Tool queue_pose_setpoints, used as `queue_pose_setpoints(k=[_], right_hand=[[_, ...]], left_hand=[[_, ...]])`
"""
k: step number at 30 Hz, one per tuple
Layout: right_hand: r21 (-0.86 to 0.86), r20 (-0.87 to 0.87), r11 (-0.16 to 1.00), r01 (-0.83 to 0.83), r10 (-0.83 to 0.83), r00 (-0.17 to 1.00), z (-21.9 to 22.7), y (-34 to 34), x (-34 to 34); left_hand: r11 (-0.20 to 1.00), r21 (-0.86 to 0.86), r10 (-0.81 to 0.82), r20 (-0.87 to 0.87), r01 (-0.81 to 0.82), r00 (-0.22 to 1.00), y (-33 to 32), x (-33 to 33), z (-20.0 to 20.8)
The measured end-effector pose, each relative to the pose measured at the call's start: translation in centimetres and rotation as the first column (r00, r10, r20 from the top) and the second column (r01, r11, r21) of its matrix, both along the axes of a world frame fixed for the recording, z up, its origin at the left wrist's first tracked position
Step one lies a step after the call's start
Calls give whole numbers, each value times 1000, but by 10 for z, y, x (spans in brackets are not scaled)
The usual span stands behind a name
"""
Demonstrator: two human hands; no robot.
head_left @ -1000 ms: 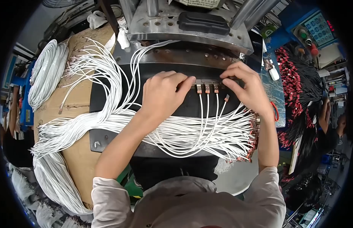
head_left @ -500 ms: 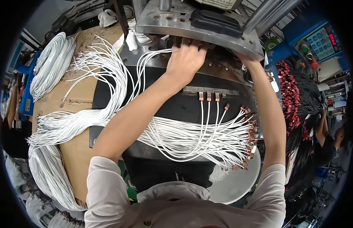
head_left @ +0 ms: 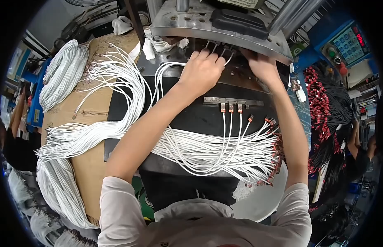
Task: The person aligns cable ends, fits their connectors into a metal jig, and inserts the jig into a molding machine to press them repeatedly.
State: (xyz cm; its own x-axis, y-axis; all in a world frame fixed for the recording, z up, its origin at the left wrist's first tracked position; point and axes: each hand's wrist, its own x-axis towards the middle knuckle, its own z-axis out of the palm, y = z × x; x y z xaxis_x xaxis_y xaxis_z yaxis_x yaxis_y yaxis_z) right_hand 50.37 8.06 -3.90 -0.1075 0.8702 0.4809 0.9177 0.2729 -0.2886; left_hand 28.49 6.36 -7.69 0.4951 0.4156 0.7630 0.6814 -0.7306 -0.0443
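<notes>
My left hand (head_left: 201, 71) is closed on several white cables (head_left: 171, 64) that run in from the left, its fingers bent just in front of the press. Beyond its fingertips are small metal pieces (head_left: 218, 46) in the dark gap below the press's thick steel plate (head_left: 183, 30). My right hand (head_left: 262, 68) reaches under the plate's right side, its fingers mostly hidden. On the black mat, a metal strip (head_left: 237, 101) has three cables with orange-and-metal USB plugs (head_left: 231, 108) lined up along it. A thick bundle of white cables (head_left: 195, 147) lies across the mat before me.
Coiled white cables (head_left: 64, 74) rest on the cardboard (head_left: 82, 164) at left. At right are a blue control panel (head_left: 344, 47) and a heap of black cables with red ends (head_left: 323, 103). A white tub (head_left: 261, 206) is below the bundle. Another person's arm (head_left: 354, 138) shows far right.
My left hand has drawn slightly back from the press, baring the metal pieces beyond it. My right hand has shifted left under the plate, and more of it shows. The whole view has shifted slightly.
</notes>
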Motion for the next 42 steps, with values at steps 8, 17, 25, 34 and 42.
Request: queue_pose_setpoints(k=[8,17,25,34,42], right_hand=[[-64,152,998,-25,34,988,-11,-87,23],[-39,-67,916,-400,397,915,36,-86,2],[-381,205,840,-387,485,850,51,-160,21],[-196,403,841,-505,539,740,32,-152,26],[-49,-181,936,-347,333,925,7,-142,8]], left_hand=[[935,-63,-346,64,350,936,-100,-108,64],[918,-323,286,130,-232,949,-96,-130,67],[843,-441,-295,103,309,950,-89,-40,36],[675,-716,-282,-25,180,959,-41,-33,15],[626,-763,-255,-6,161,967,-35,-33,13]])
